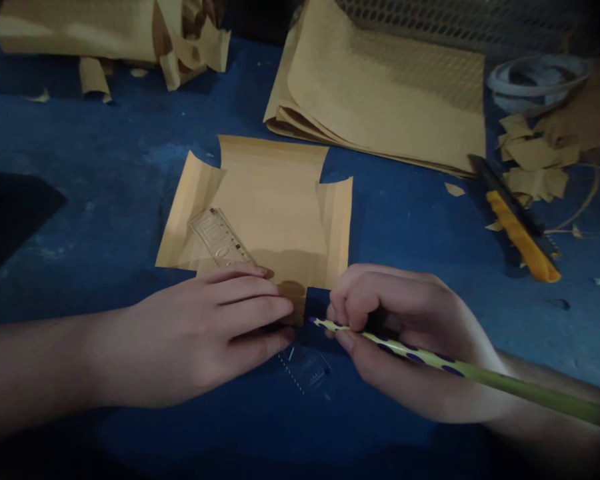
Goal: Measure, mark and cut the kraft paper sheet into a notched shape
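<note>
we've got 1 notched tan paper sheet [275,207] flat on the blue table [105,173] | 1 clear plastic ruler [225,243] across it, our left hand [205,333] flat, pinning it | right hand [405,333] pinching 1 green dotted pencil [430,363], tip at the sheet's near edge | 1 yellow utility knife [517,223], 1 tan paper stack [385,93] further back

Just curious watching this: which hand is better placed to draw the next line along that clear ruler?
Probably the right hand: it already grips the pencil, tip close to the ruler at the brown paper edge. The left hand lies flat, pressing the ruler down.
</note>
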The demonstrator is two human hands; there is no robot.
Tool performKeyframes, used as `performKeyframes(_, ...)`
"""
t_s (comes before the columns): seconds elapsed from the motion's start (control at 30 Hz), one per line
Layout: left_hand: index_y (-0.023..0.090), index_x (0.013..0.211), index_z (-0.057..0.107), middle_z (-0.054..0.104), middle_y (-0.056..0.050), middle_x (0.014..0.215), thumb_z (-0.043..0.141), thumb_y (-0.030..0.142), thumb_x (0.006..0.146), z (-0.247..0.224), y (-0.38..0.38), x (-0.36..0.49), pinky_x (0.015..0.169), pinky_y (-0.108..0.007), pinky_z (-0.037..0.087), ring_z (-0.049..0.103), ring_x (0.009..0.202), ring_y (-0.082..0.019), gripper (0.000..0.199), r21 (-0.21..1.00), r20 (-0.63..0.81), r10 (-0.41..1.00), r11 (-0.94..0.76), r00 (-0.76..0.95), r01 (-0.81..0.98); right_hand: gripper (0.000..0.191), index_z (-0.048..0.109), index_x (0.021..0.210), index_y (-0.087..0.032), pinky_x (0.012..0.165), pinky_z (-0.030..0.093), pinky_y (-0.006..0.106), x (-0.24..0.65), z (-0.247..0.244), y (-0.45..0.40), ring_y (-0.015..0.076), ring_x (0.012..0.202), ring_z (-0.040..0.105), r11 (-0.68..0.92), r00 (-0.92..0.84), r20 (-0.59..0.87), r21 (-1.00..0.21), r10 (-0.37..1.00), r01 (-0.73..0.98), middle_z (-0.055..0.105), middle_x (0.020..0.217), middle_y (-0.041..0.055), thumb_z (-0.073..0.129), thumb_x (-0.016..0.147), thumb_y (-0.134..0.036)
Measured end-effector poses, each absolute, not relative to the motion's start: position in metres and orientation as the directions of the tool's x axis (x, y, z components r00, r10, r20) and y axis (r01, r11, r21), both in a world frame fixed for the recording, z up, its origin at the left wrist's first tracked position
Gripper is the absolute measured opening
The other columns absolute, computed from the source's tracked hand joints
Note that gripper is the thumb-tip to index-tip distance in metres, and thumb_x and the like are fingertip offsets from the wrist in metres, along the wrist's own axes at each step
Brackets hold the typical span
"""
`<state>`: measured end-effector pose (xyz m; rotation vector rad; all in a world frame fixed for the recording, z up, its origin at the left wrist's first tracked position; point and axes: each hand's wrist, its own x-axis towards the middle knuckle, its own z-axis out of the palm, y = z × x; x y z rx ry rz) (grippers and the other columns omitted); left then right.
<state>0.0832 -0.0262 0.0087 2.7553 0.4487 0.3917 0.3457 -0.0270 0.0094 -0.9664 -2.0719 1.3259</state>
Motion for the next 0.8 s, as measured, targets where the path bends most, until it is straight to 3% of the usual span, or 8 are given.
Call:
performKeyframes(0.53, 0.014, 0.122, 0.064, 0.066, -0.010, 0.121, 0.038, 0.010, 0.099, 0.0060, -0.0288, 0.0837, 0.110, -0.046, 0.044, 0.061, 0.116, -0.024, 0.035, 0.373, 0.213, 0.367, -0.887, 0.905, 0.272, 0.024, 0.052, 0.073, -0.019, 0.056, 0.045, 0.024, 0.3414, 0.0117, -0.0275, 0.0091, 0.064, 0.056, 0.307, -0.612, 0.064, -0.903, 0.789, 0.301, 0.058, 0.076, -0.0013, 0.062, 0.066, 0.001)
performKeyframes(0.8, 0.014, 0.123, 0.065, 0.068, -0.010, 0.119, 0.037, 0.012, 0.101, 0.0082, -0.0277, 0.0839, 0.105, -0.047, 0.050, 0.064, 0.111, -0.025, 0.036, 0.358, 0.210, 0.358, -0.894, 0.910, 0.269, 0.025, 0.052, 0.070, -0.021, 0.053, 0.047, 0.021, 0.3366, 0.0131, -0.0272, 0.0094, 0.063, 0.061, 0.322, -0.612, 0.092, -0.905, 0.786, 0.278, 0.060, 0.076, -0.0003, 0.061, 0.065, 0.002)
